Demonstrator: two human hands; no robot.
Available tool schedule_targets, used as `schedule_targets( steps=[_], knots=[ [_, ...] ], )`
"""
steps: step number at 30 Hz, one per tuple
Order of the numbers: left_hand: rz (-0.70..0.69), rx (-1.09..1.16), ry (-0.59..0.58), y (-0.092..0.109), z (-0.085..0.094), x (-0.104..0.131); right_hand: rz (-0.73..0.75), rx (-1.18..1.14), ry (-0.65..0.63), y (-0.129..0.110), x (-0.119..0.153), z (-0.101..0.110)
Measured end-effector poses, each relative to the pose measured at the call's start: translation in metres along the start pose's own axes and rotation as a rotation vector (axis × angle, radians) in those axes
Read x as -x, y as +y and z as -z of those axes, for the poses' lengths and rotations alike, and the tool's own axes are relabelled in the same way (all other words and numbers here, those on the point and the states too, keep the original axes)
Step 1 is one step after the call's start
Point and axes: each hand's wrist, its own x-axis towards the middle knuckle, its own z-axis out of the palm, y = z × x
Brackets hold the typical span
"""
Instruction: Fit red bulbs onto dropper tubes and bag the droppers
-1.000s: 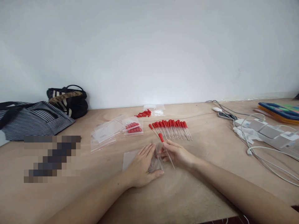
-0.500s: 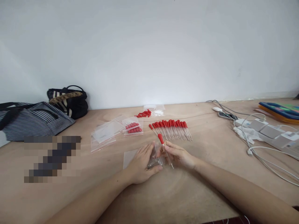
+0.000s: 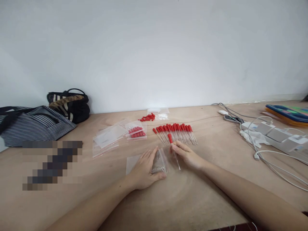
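My right hand pinches a glass dropper near its red rubber bulb. The dropper tilts, bulb up and away from me, its glass tip pointing down toward the table. My left hand lies flat, fingers stretched out and thumb apart, over a clear zip bag and pressing on it. The bag's open-looking edge faces right, toward the dropper, which is apart from it. Much of the bag is hidden under the left hand. Beyond my hands several red-bulbed droppers lie side by side in a row.
A zip bag of red bulbs lies beside flat bags. Farther back are loose red bulbs and a bag with glass tubes. Bags stand left; a power strip and cables lie right.
My right hand has moved the dropper slightly right and away from me, off the bag's edge, where its fingers were before. My left hand has stayed on the bag.
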Motion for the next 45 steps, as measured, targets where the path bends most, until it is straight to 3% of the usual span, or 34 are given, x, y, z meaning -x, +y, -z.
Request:
schedule_targets(
  steps=[3, 8, 18, 24, 28, 33, 38, 45],
  knots=[
    [0.005, 0.019, 0.005, 0.001, 0.000, 0.000, 0.029, -0.013, 0.104, 0.000, -0.002, 0.012],
    [0.020, 0.022, 0.002, 0.002, 0.001, 0.000, 0.066, -0.164, 0.168, -0.005, 0.002, 0.023],
    [-0.021, 0.030, 0.033, 0.000, -0.001, 0.000, 0.040, -0.287, 0.232, 0.004, 0.003, -0.008],
    [0.001, 0.023, 0.023, -0.001, -0.002, 0.000, -0.075, -0.409, 0.153, 0.007, 0.000, -0.017],
    [-0.013, 0.027, 0.033, -0.002, -0.002, 0.000, -0.117, -0.171, 0.088, 0.006, 0.001, -0.013],
    [-0.014, 0.022, 0.034, -0.002, -0.002, 0.000, 0.020, 0.048, 0.113, 0.009, 0.003, -0.003],
    [-0.034, 0.035, 0.041, 0.000, -0.002, 0.000, 0.031, 0.156, -0.058, 0.013, 0.001, 0.002],
    [-0.146, -0.019, 0.058, 0.003, -0.006, -0.004, 0.047, 0.180, -0.196, 0.009, 0.002, -0.001]
  ],
)
